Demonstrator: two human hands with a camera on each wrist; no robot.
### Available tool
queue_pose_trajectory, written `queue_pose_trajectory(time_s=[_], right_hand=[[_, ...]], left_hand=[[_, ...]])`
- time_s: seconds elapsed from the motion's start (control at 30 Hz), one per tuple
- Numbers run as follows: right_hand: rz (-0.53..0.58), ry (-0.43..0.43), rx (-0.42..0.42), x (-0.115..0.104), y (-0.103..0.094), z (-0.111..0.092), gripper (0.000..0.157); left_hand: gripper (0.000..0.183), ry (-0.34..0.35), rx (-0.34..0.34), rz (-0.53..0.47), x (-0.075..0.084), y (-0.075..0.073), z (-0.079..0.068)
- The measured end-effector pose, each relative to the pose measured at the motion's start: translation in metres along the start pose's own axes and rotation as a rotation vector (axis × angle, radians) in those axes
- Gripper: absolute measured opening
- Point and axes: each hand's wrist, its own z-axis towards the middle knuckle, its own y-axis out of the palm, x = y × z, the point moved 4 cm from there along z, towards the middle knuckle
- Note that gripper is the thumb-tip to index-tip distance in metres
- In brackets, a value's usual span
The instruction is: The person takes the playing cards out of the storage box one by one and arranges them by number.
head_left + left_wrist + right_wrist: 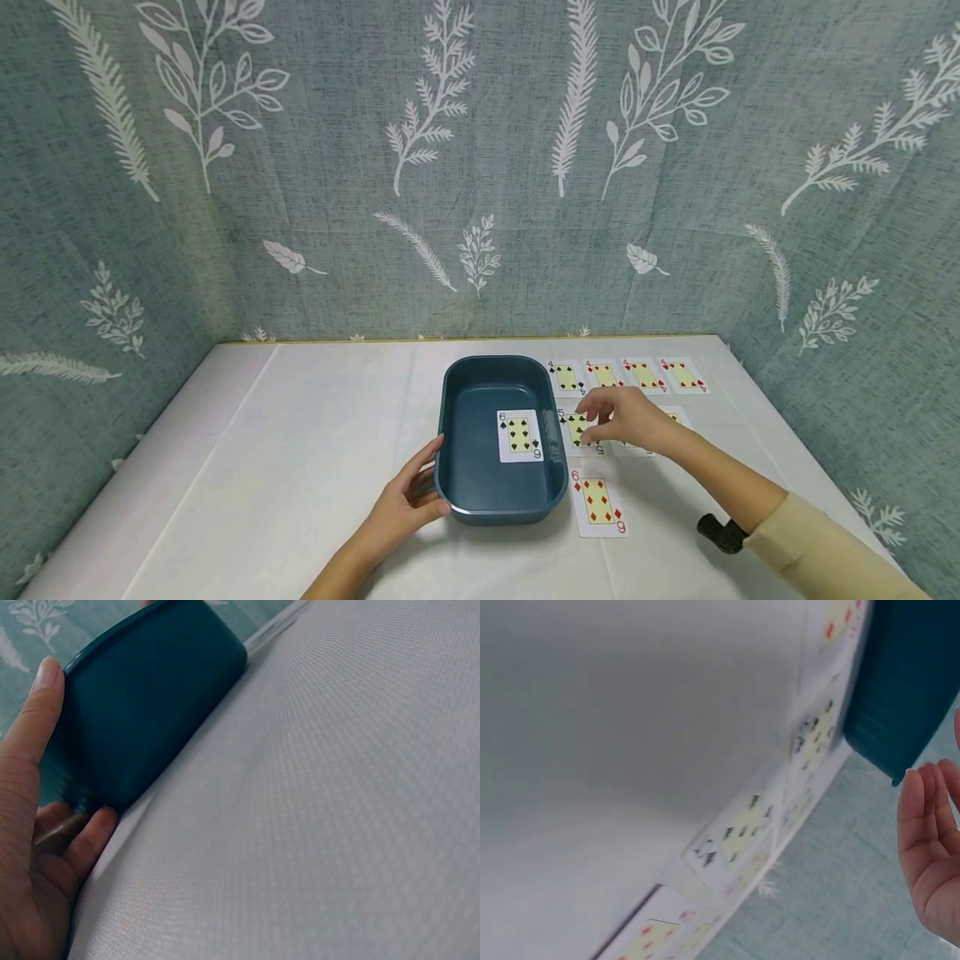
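Observation:
A dark blue-green rectangular bin (459, 400) stands on the white table, with a six of spades card (520, 437) lying face up inside. My left hand (408, 500) holds the bin by its near left corner. In the left wrist view the thumb (49, 682) is at the rim while the other fingers curl low against the wall. Over the five of clubs (574, 425), just right of the bin, hangs my right hand (622, 417). Its thumb and fingers are bent and apart, with nothing between them. It partly hides the cards beneath.
A row of fours, including a four of hearts (683, 375), lies at the back right. Fives lie in front of it, among them a partly covered red-marked card (678, 415). Nearer, a six of diamonds (598, 504) lies beside the bin. Patterned fabric (480, 167) walls the table's back and sides.

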Motion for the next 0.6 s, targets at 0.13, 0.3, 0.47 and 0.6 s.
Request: queue_pose_trajectory(time_s=[0.13,0.3,0.47,0.6], right_hand=[[0.008,-0.007,0.006,-0.005,-0.004,0.007,0.033],[0.037,-0.045,0.003,-0.012,-0.005,0.018,0.035],[0.050,-0.078,-0.017,-0.019,-0.003,0.031,0.038],[0.049,-0.104,-0.046,-0.025,0.000,0.041,0.038]], left_hand=[[0.078,0.001,0.004,0.008,0.000,0.001,0.000],[0.077,0.023,0.002,0.015,-0.001,0.000,0.000],[0.076,0.040,-0.007,0.009,-0.001,0.000,0.001],[0.076,0.043,-0.009,0.005,0.000,0.000,0.001]])
